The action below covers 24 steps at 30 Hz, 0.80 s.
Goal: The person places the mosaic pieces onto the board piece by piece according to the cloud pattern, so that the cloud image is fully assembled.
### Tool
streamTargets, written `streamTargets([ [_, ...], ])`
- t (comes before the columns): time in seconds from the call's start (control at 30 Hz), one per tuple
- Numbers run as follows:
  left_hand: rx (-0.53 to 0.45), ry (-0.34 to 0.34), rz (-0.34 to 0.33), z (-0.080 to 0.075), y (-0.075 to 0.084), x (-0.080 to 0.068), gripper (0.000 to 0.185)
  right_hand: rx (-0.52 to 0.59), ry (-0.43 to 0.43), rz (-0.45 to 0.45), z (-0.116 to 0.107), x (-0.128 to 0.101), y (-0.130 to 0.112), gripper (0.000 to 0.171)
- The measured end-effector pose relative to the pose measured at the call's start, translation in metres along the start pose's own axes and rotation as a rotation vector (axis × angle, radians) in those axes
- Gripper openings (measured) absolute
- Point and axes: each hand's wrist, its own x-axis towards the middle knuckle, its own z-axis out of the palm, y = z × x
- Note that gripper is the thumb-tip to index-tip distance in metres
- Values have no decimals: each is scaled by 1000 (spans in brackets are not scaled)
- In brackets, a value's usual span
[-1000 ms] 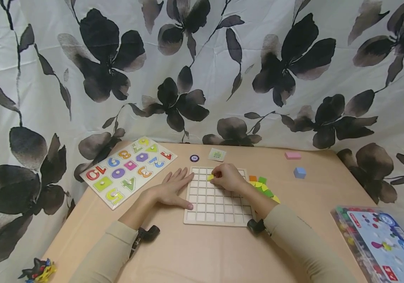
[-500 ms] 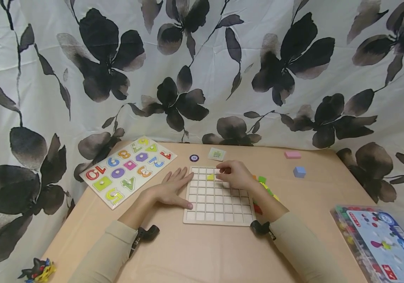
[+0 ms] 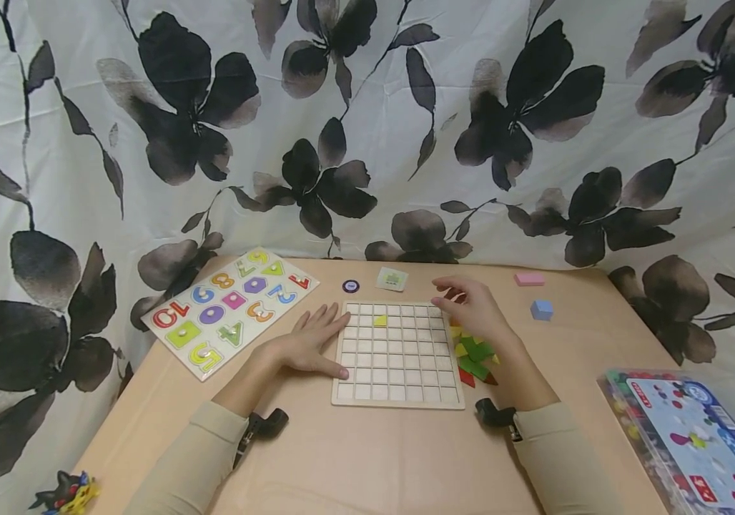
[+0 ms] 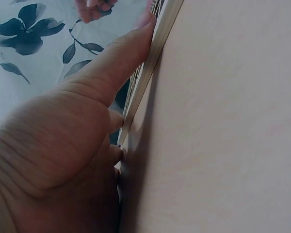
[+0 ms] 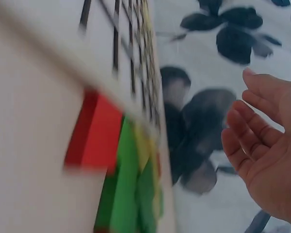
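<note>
Now the left hand [image 3: 306, 347] lies flat on the tan bench [image 3: 367, 458], fingers straight and pressed against the left edge of the pale wooden grid board [image 3: 397, 354], its grip holding nothing. Meanwhile the right hand [image 3: 470, 309] hovers over the board's far right corner with its grip loosely spread and empty, well apart from the small yellow tile [image 3: 380, 320] lying in a square of the second row. Just beside the board's right edge, below that hand, lies the heap of green, yellow and red tiles [image 3: 473, 354].
</note>
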Motion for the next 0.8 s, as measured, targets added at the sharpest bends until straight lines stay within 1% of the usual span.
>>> streamTargets([
  [0.1, 1, -2, -3, 0, 0, 0, 123, 8, -19, 101, -7, -3, 19, 39],
  [0.2, 3, -1, -4, 1, -1, 1, 123, 18, -62, 211, -9, -4, 37, 38],
  [0.27, 4, 0, -5, 1, -1, 1, 123, 13, -93, 256, -9, -4, 46, 38],
  [0.33, 5, 0, -5, 1, -1, 1, 124, 5, -112, 283, -8, -4, 52, 36],
  [0.57, -4, 4, -2, 0, -1, 0, 124, -86, -141, 250, -7, -5, 58, 27],
  [0.7, -3, 2, 2, -1, 1, 0, 123, -93, -145, 230, -6, -6, 60, 19],
  [0.8, -3, 1, -2, -1, 1, -1, 123, -75, -138, 216, -6, -6, 60, 15],
])
